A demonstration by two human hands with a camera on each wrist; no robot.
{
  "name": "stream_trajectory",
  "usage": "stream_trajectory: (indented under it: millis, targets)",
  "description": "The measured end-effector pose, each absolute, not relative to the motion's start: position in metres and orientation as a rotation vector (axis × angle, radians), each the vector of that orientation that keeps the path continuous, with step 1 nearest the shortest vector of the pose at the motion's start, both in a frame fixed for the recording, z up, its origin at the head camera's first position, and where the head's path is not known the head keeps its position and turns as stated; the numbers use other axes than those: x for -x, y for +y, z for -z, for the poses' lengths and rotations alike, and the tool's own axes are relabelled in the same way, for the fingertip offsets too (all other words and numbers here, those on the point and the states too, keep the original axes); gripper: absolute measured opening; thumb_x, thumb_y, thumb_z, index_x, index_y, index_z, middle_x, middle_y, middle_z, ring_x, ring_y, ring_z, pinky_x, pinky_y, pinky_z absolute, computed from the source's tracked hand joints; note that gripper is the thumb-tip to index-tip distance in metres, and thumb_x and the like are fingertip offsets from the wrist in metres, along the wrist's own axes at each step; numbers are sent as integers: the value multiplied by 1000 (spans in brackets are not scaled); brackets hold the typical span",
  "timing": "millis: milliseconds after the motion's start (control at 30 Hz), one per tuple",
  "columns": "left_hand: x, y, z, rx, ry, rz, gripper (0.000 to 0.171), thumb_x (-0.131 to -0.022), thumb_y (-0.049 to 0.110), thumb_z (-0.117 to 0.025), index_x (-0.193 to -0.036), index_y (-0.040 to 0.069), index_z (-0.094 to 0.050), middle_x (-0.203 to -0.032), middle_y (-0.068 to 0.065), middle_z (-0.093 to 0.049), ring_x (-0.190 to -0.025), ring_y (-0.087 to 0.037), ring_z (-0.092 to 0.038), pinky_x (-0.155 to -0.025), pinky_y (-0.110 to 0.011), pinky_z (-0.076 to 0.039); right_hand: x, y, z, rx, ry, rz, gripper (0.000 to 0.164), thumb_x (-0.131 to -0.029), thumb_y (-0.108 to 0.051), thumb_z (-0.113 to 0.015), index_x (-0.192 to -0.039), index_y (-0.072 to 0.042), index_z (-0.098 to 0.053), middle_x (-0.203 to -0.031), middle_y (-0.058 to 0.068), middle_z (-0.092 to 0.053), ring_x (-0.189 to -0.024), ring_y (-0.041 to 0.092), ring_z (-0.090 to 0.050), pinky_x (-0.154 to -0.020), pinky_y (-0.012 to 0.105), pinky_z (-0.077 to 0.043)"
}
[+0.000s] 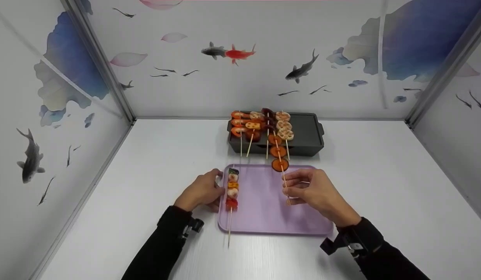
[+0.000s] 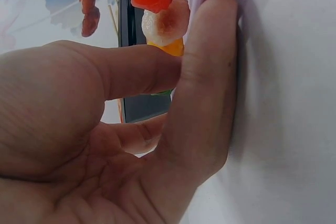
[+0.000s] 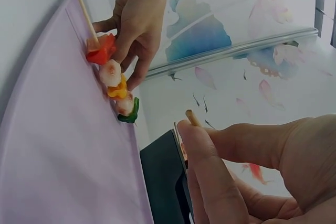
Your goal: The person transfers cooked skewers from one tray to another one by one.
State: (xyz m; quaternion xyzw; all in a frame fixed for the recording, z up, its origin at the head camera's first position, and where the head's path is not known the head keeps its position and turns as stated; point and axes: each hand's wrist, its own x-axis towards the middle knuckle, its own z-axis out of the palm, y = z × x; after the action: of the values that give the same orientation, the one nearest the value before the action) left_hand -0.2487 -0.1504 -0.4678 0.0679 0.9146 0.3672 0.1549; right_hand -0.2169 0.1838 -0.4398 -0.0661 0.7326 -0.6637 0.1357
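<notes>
My right hand [image 1: 312, 190] pinches the bare stick of a skewer with round orange slices [image 1: 278, 151], its far end overlapping the grill in the head view. In the right wrist view, the stick's end pokes out between thumb and fingertip. A purple tray [image 1: 259, 217] lies below. Along its left side rests a mixed skewer [image 1: 233, 190] with red, white, yellow and green pieces, its stick jutting past the front rim. My left hand [image 1: 203, 190] holds the tray's left rim with bent fingers and thumb, beside that skewer.
Behind the tray stands a dark grey rectangular grill [image 1: 302, 132]. Across its left part lie shrimp skewers [image 1: 240, 122], a dark-red skewer [image 1: 268, 116] and a lotus root skewer [image 1: 284, 125], sticks pointing forward. White panels with painted fish [image 1: 240, 53] enclose the table [image 1: 166, 155].
</notes>
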Motion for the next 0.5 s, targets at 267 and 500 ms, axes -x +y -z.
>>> stream_trajectory:
  millis: [267, 500]
  targets:
    - [248, -150, 468, -179, 2587, -1091, 52, -96, 13, -61, -145, 6, -46, -88, -7, -68, -62, -20, -70, -54, -35, -58, 208, 178, 443, 209, 2104, 1898, 41, -82, -2, -83, -118, 7, -65, -107, 24, -67, -96, 38, -71, -76, 47, -61]
    - [249, -150, 468, -182, 2610, -1074, 51, -95, 13, -61, -143, 6, -47, -87, -6, -67, -60, -19, -69, -55, -35, -58, 200, 171, 443, 215, 2054, 1903, 40, -82, 1, -82, -117, 6, -65, -107, 25, -67, -93, 31, -71, -76, 49, -61]
